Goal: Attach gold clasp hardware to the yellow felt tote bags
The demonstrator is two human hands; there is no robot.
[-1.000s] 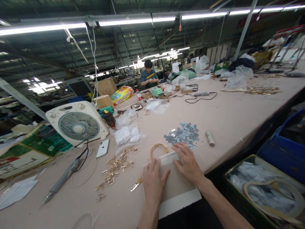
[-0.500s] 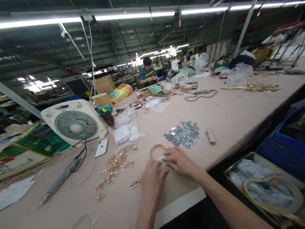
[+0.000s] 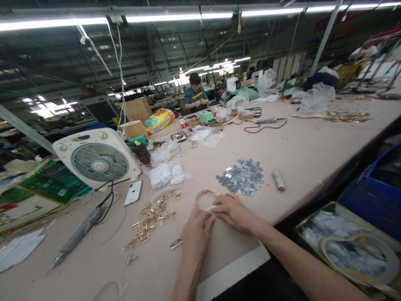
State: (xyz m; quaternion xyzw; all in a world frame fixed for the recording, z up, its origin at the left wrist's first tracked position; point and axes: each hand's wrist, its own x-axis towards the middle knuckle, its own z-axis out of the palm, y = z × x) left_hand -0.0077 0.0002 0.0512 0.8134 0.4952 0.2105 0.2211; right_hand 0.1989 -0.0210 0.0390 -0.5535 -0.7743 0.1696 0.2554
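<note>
A beige bag (image 3: 232, 255) with a white bottom edge lies flat on the pink table's near edge, its woven ring handle (image 3: 205, 193) pointing away from me. My left hand (image 3: 196, 236) rests on the bag's top edge, fingers curled at the handle's base. My right hand (image 3: 233, 211) meets it there, fingers pinched on the same edge. What the fingertips grip is hidden. A gold clasp (image 3: 176, 243) lies just left of my left hand.
Gold hardware pieces (image 3: 152, 219), a silver washer pile (image 3: 241, 177), a small roll (image 3: 278, 179), a phone (image 3: 133, 192), a box fan (image 3: 97, 159) and a grey powered tool (image 3: 78, 236) lie on the table (image 3: 313, 146). A crate of wrapped bags (image 3: 347, 246) stands at right. A person works at the far end.
Both hands slid from lying flat on the bag's face up to its top edge by the handle, and the fingers curled in. The view shifted slightly.
</note>
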